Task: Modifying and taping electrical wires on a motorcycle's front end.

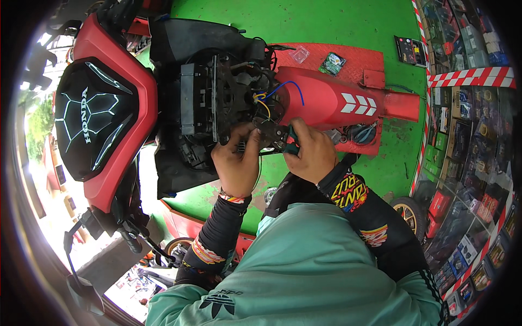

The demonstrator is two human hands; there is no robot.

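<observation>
The person leans over a red scooter [331, 100] with its front cover off, working on the bundle of wires [265, 103] that comes out of the open black frame [217, 92] in the middle of the scene. The right hand [310, 152] is closed round pliers with green grips [288, 140], their nose pointing left toward the wires. The left hand [236, 157] sits just beside it, fingers curled and pinched close at the same spot, seemingly steadying a wire or a small part; what exactly it pinches is hidden by the fingers.

It looks like the wiring is being cut, stripped or joined right at the pliers' tip. The move in hand seems to call for a steady left grip and a small, careful squeeze, as the other wires lie close by.

The wires are thin: a blue one loops up and right over the red body, yellow ones bunch below it. They look loose and free at the ends.

Far right on the green floor [337, 27] lie small packets [331, 62]. The red headlight panel [95, 117] is at the left.
</observation>
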